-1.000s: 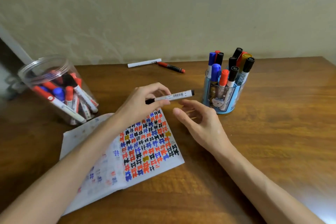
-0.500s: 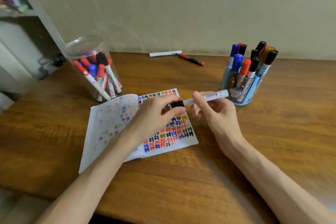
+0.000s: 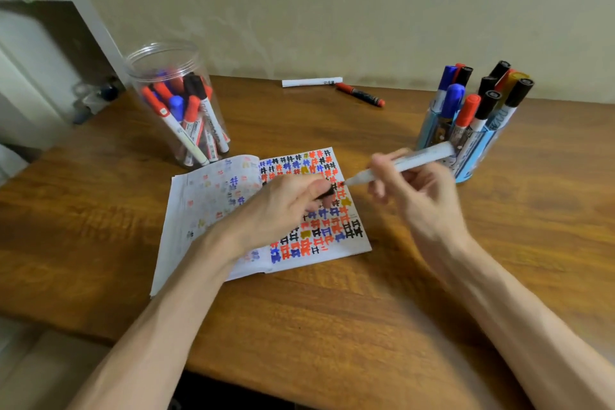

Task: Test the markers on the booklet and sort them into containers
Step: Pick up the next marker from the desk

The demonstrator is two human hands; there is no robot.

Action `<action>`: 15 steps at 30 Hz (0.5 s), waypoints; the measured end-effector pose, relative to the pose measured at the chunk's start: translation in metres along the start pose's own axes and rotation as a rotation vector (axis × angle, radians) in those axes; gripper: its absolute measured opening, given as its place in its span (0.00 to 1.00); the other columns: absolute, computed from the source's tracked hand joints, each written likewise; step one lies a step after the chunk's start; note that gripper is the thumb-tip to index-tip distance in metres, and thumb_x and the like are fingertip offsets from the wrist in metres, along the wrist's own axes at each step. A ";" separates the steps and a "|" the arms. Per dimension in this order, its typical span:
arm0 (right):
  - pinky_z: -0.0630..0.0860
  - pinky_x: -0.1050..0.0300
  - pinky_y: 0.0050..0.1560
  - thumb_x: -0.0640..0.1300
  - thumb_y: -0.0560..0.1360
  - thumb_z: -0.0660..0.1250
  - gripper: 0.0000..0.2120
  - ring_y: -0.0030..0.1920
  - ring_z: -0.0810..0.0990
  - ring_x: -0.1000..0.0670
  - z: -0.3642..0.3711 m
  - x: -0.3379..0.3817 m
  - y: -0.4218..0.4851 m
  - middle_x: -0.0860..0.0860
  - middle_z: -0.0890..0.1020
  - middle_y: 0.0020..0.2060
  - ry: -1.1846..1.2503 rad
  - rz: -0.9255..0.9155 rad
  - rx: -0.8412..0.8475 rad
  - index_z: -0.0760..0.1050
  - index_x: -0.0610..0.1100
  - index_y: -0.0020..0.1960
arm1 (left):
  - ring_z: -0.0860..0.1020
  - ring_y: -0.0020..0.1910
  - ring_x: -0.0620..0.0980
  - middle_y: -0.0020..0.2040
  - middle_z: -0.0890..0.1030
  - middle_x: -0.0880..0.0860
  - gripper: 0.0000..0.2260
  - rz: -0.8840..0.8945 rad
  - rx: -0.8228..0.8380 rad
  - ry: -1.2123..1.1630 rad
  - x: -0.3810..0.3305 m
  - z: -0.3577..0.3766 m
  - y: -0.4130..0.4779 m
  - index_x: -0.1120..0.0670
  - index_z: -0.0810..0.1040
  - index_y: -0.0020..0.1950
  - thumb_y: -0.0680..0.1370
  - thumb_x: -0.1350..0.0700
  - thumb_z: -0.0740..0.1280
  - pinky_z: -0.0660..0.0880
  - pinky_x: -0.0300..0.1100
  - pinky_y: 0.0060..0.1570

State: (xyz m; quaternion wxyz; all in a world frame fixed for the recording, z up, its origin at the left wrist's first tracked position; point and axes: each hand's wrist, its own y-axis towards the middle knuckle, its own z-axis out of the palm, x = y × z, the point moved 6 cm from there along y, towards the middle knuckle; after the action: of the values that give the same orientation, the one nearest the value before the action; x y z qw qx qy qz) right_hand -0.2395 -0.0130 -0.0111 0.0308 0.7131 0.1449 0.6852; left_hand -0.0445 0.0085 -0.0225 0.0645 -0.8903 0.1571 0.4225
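The task looks well along: the booklet's right page is nearly full of test marks. The left hand pinches a black cap over it. The right hand grips the uncapped marker, tip just above the paper. Beyond, the clear jar and the blue holder both hold many markers. 2 loose ones, a white marker and a red marker, lie unsorted near the wall.
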 end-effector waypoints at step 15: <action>0.78 0.63 0.36 0.49 0.77 0.75 0.10 0.35 0.84 0.55 0.016 -0.014 -0.008 0.50 0.88 0.37 -0.153 0.254 0.198 0.85 0.42 0.50 | 0.79 0.59 0.37 0.57 0.83 0.39 0.11 0.038 -0.247 0.005 0.019 -0.029 -0.004 0.45 0.80 0.63 0.82 0.49 0.68 0.79 0.37 0.56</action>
State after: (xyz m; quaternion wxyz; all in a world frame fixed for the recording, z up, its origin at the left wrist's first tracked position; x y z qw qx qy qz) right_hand -0.2251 -0.0068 -0.0273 -0.1157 0.7753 0.1178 0.6096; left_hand -0.0109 0.0005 -0.0194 -0.0543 -0.8895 0.1209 0.4374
